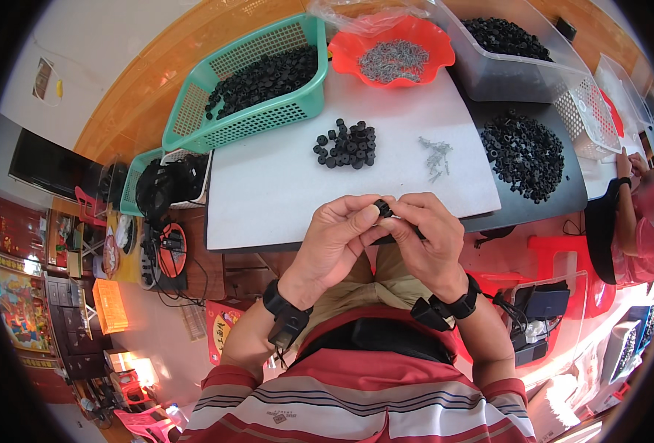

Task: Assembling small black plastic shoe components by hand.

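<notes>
Bright, even daylight fills the scene, and colours look saturated. The white surface (282,184) beyond the fingers (371,214) is close to washed out, with only faint, soft shadows under the small parts lying on it. The centre is sharp; detail softens outward. Fisheye distortion bends straight edges strongly toward the rim, which ends in a black circular vignette. Low at the rim, patches of floor glare white.

1. A small assembly workshop is shown, with bulk parts sorted on a white rectangular desk (268,192).
2. Small black plastic parts are heaped in a green plastic mesh basket (194,111) and a clear plastic bin (489,77).
3. Grey metal screws are kept in a red wavy-rimmed plastic bowl (349,52).
4. Another person (633,221) is seated at the neighbouring desk.
</notes>
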Tool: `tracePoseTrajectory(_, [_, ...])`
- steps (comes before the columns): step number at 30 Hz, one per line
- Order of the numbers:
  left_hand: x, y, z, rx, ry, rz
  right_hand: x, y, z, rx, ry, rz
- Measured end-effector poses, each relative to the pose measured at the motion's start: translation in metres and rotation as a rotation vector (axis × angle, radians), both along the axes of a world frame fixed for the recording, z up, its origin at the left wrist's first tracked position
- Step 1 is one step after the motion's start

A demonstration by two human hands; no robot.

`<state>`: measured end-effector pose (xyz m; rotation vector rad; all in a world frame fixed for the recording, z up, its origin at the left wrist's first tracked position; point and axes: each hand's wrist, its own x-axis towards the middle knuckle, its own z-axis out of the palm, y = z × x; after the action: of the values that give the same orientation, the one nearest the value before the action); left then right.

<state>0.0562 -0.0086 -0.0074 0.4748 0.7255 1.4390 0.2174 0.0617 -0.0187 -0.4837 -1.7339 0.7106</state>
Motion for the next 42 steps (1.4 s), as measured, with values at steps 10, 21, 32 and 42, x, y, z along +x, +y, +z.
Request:
tracePoseTrajectory(10, [0.01,-0.001,0.001,0.014,0.054,0.049,0.004,0.0,-0.006,0.108,-0.012,-0.041])
tracePoseTrajectory(21, [0.015,-0.003,0.0,-0.014,0.108,0.046,0.007,-0.001,-0.011,0.11,-0.014,-0.039])
tracePoseTrajectory(32, [0.021,-0.001,-0.004,0.04,0.137,0.058,0.012,-0.002,-0.011,0.041,-0.012,-0.025])
tracePoseTrajectory(42, [0.027,-0.001,-0.002,0.057,0.129,0.067,0.016,-0.001,-0.015,0.04,-0.016,-0.042])
